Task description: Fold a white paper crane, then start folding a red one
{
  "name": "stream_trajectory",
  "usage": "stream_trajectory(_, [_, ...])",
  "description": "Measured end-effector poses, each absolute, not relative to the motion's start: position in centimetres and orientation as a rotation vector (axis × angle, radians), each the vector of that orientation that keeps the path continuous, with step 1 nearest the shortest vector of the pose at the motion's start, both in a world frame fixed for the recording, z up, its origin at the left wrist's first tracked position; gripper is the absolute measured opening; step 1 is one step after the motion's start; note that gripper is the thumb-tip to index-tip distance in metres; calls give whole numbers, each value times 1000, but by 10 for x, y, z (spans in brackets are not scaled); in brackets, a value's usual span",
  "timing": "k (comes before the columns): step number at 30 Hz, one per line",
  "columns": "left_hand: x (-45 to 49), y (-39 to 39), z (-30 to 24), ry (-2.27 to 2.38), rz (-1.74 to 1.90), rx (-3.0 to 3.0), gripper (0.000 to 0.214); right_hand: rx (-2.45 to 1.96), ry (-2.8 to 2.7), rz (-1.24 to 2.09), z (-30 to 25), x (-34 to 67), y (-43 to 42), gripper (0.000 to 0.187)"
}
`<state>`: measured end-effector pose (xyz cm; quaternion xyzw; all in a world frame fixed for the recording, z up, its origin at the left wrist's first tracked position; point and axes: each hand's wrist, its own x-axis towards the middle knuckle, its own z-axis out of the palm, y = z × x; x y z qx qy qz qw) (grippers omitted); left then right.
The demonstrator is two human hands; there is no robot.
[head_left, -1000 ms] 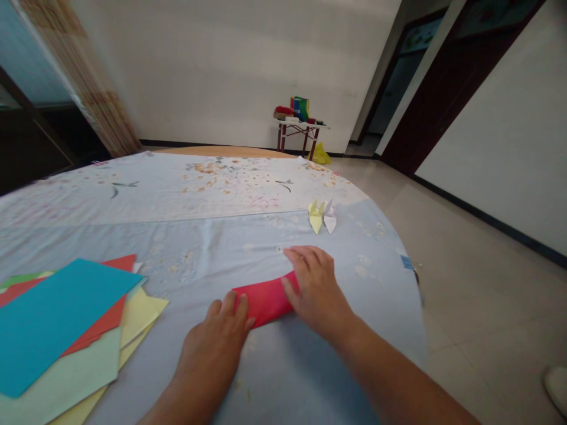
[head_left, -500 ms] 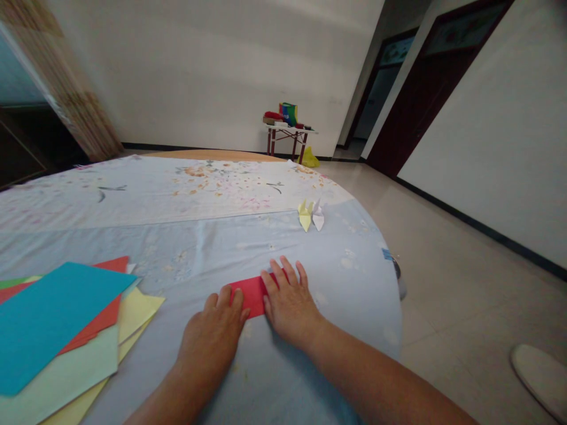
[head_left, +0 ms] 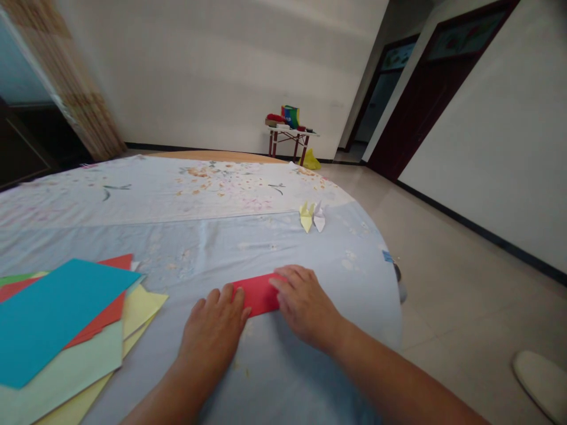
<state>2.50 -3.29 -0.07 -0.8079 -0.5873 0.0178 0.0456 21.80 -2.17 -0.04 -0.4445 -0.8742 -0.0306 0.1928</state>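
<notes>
A red folded strip of paper [head_left: 259,295] lies on the cloth, slanting slightly up to the right. On its left end rests my left hand [head_left: 217,324], fingers bent together and thumb along the near edge, holding it down. My right hand [head_left: 306,307] grips the other end with curled fingers, the index finger on the upper face. The right tip of the strip is hidden under that hand. Beyond the hands stand two small folded paper figures, a yellow one [head_left: 306,217] and a pale white one [head_left: 319,217], side by side.
A loose pile of coloured sheets, with a blue sheet [head_left: 66,316] on top, lies at the left. The round table has a floral tablecloth [head_left: 199,248]. A small side table [head_left: 290,131] with a bag on it stands by the far wall.
My right hand has gone from lying flat with spread fingers on the paper to curled fingers at its right end, moving slightly right. My left hand has stayed on the left end.
</notes>
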Motion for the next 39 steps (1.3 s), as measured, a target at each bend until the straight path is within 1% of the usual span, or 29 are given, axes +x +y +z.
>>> stream_trajectory(3, [31,-42,-1,-1722,-35,-2417,34,-1211,-2523,37,-11,204,-29,23])
stream_trajectory(7, [46,-58,-17,-1504,-195,-2517,49,-1218,-2558,120,-23,205,-30,23])
stream_trajectory(9, [48,-65,-26,-1437,-206,-2579,59,-1224,-2550,107,-23,207,-30,22])
stream_trajectory(12, [38,-72,-32,-1451,-145,-2620,63,-1239,-2534,94,-20,207,-29,22])
stream_trajectory(19, [-8,-86,-27,-1451,-100,-2607,59,-1240,-2516,132,-19,208,-28,21])
stream_trajectory(23, [-12,-87,-17,-1465,-96,-2539,55,-1222,-2499,138,-22,209,-26,22])
stream_trajectory(25, [-1,-80,-3,-1578,-63,-2476,47,-1201,-2493,118,-24,209,-24,22])
stream_trajectory(28, [24,-64,17,-1680,-69,-2508,27,-1144,-2472,77,-28,209,-20,20])
stream_trajectory(30, [38,-53,23,-1661,-80,-2573,23,-1098,-2456,67,-30,210,-18,19])
stream_trajectory(32, [44,-46,20,-1644,-54,-2630,23,-1061,-2440,75,-30,210,-18,19])
stream_trajectory(36, [40,-41,5,-1695,17,-2711,27,-992,-2403,214,-23,216,-16,18])
stream_trajectory(39, [33,-38,1,-1709,-60,-2697,25,-974,-2278,401,-12,226,-2,19])
